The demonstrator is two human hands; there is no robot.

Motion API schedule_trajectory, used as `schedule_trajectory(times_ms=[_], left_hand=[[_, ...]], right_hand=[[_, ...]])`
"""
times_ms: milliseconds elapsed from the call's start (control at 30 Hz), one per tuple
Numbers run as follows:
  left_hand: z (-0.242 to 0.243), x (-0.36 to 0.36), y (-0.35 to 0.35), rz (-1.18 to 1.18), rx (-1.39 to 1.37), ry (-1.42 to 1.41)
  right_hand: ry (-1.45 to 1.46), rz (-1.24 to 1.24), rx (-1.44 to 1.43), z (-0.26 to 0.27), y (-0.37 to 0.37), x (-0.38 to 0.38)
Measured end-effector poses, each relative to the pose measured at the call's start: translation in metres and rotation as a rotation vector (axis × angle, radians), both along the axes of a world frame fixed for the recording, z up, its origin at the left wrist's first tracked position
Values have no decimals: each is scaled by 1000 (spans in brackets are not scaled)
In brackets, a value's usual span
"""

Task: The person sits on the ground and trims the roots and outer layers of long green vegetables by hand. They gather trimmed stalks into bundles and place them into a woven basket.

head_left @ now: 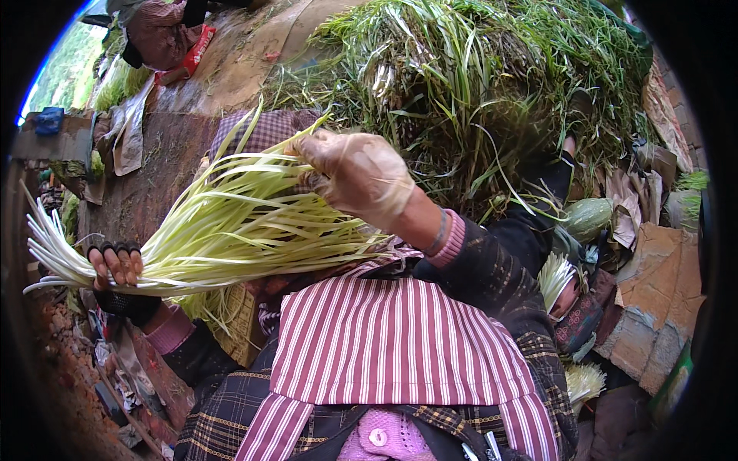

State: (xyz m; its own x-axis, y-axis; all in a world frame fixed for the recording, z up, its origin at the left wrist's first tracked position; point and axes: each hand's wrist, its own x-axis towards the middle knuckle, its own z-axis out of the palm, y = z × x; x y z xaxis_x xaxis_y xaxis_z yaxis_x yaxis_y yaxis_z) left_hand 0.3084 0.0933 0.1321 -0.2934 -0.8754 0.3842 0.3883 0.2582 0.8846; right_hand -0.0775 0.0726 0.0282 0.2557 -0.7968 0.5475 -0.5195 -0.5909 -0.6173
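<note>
A large bunch of blanched yellow chives (pixel 242 230) stretches across my lap, white stems at the left and pale leaves fanning to the right. Around its stem end closes my left hand (pixel 120 274), in a black fingerless mesh glove. My right hand (pixel 366 173), in a thin translucent glove, is at the upper leaves with its fingertips curled on a few of them. Its palm partly hides the leaves behind. Below the bunch, a striped apron (pixel 398 340) covers my front.
A big heap of green leaves and trimmings (pixel 461 86) lies ahead. At the right are a green gourd (pixel 587 219), flattened cardboard (pixel 657 288) and bundles with white stems (pixel 556 279). Another person (pixel 158 34) sits at the upper left, near a red bag (pixel 193 57).
</note>
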Motion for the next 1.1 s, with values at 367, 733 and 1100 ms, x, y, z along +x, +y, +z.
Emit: schedule_trajectory(times_ms=[367,733,1100], left_hand=[[-9,1,-2,-38,46,12],[19,-35,-10,-230,-69,87],[13,38,-11,13,-30,3]], right_hand=[[95,-19,188,-24,-11,14],[498,-316,769,-130,-22,-29],[-203,-278,505,-126,19,-100]])
